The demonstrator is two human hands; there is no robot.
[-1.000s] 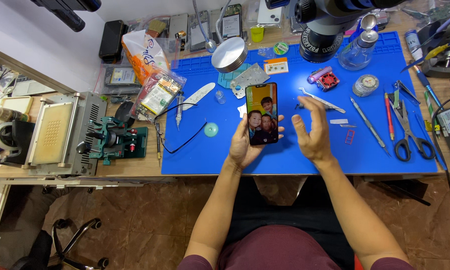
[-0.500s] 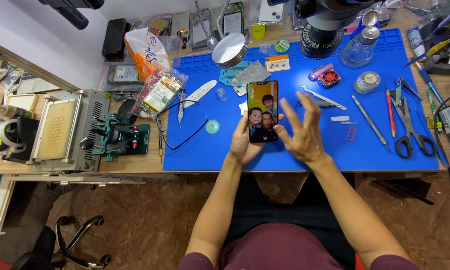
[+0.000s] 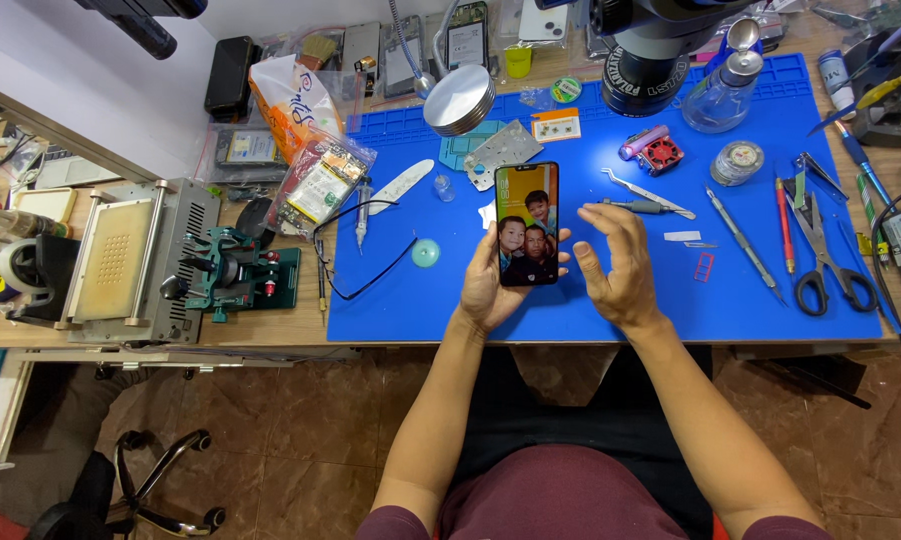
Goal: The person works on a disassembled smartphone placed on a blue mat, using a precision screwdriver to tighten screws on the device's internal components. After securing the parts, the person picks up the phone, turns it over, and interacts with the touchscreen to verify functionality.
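A black smartphone (image 3: 527, 223) with a lit screen showing a photo stands upright in my left hand (image 3: 490, 288), which grips it from below and behind over the blue work mat (image 3: 610, 300). Just to its right my right hand (image 3: 615, 265) hovers with fingers spread and curled, close to the phone's edge but holding nothing. Both hands are above the mat's front middle.
On the mat lie tweezers (image 3: 650, 192), scissors (image 3: 825, 255), a red-handled tool (image 3: 782, 225), a glass bottle (image 3: 722, 85), a small round tin (image 3: 737, 160), a green round blob (image 3: 425, 252). A microscope base (image 3: 655, 65) stands behind. Left of the mat: a green clamp jig (image 3: 235, 275), a grey heating machine (image 3: 130, 262).
My right hand has pulled back from the phone's right edge and lowered slightly, fingers still apart. The phone stays in my left hand.
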